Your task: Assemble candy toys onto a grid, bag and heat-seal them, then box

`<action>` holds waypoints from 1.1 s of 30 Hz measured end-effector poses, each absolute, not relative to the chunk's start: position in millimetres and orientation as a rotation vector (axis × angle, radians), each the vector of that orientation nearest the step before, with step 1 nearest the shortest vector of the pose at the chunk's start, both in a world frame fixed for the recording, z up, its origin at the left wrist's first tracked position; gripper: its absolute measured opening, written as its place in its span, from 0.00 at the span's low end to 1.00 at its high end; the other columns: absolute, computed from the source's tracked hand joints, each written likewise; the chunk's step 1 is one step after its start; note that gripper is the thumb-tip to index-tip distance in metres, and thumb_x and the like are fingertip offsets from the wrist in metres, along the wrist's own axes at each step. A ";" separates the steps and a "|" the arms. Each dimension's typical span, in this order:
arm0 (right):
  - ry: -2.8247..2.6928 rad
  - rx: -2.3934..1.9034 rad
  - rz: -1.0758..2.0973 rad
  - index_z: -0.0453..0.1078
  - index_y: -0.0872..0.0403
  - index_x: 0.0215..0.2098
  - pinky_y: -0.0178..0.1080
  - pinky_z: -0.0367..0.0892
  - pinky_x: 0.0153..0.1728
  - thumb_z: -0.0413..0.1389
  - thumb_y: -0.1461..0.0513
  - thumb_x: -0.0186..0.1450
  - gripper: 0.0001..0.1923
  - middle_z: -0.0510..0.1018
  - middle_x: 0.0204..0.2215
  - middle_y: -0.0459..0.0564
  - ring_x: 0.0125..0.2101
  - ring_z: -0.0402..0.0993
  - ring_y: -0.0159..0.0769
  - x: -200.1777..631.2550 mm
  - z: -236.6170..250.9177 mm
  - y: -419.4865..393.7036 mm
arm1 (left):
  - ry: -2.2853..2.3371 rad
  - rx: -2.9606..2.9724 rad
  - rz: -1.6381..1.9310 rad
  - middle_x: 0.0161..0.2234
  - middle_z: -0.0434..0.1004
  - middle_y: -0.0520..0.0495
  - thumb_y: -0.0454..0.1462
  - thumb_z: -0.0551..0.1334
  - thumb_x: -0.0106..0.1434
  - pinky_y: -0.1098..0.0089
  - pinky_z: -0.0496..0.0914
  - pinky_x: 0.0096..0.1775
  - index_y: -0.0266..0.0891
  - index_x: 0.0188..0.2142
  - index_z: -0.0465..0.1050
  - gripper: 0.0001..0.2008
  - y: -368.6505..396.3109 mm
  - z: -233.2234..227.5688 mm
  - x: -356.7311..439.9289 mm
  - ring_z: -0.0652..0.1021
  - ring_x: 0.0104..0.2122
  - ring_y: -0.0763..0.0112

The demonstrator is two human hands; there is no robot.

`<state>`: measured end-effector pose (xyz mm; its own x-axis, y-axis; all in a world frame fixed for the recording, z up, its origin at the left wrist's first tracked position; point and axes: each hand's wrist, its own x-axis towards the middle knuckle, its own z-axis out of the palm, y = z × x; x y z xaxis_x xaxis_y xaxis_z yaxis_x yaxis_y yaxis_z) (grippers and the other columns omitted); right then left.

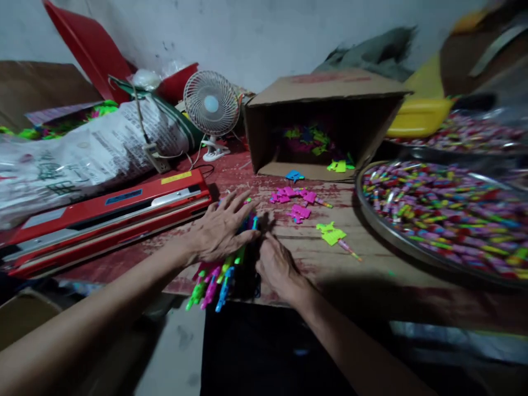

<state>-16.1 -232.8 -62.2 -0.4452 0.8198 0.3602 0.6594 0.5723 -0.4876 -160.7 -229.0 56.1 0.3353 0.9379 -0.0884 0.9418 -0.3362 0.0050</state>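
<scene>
My left hand point(220, 228) lies flat with fingers spread on a bunch of colourful plastic sticks point(214, 283) at the table's near edge; their green, pink and blue ends poke out over the edge. My right hand point(277, 267) rests beside them on the right, fingers curled against the bunch; whether it grips anything I cannot tell. Loose pink plastic pieces point(295, 199) and yellow-green pieces point(330, 233) lie just beyond the hands.
A large metal tray point(396, 239) heaped with small wrapped candies fills the right. An open cardboard box point(325, 118) lies on its side behind. A red heat sealer point(103, 217), printed sack point(82, 151) and small white fan point(212, 104) stand left.
</scene>
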 end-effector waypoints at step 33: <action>-2.193 -1.242 0.399 0.71 0.57 0.46 0.39 0.67 0.36 0.51 0.63 0.63 0.14 0.78 0.35 0.53 0.33 0.73 0.39 70.5 -56.1 -197.6 | 1.817 2.456 -0.008 0.69 0.43 0.43 0.48 0.53 0.64 0.35 0.53 0.57 0.53 0.63 0.55 0.28 -204.4 52.5 -160.2 0.48 0.66 0.44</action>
<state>70.5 -197.6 -56.1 -0.3972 0.8529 0.3389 0.6786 0.5215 -0.5172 -160.2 -204.4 52.5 0.2938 0.9542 -0.0558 0.9547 -0.2901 0.0662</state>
